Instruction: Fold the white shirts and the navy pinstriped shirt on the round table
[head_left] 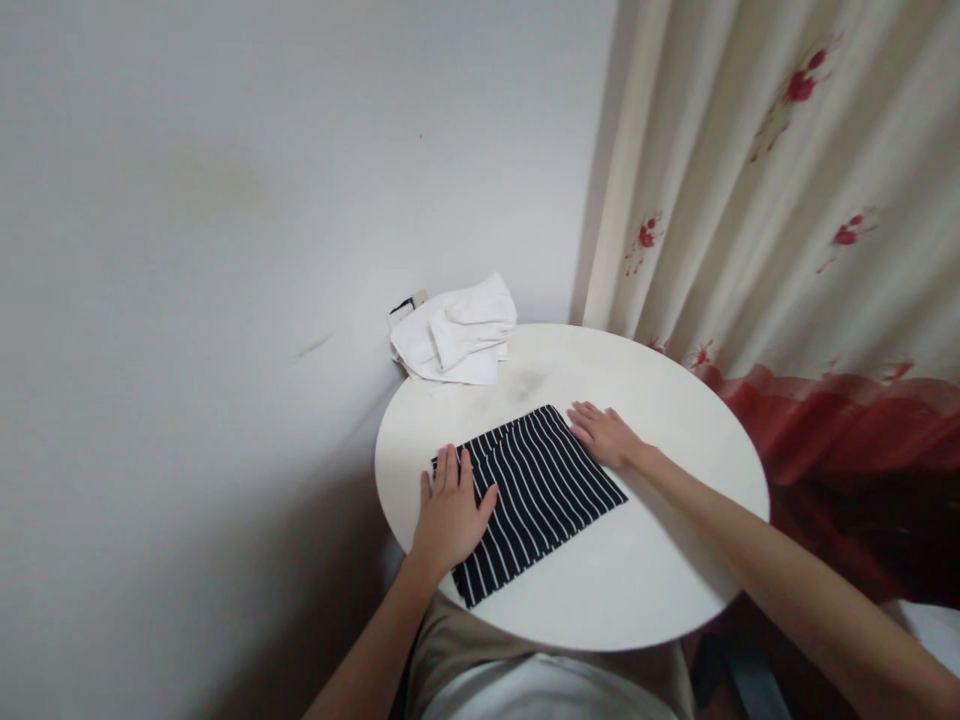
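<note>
lying flat: black cloth [538, 503], white-striped, perhaps folded | left fingers [451, 471], right fingers [589, 414]: outstretched, gripping nothing

Crumpled white cloth [469, 325] on round white table [690, 420], pale wall [225, 200], cream curtain [712, 200] with red flowers [801, 86]

Beyond the right hand [606, 438] the table [675, 400] lies open; white cloth [469, 325] blocks back left
</note>
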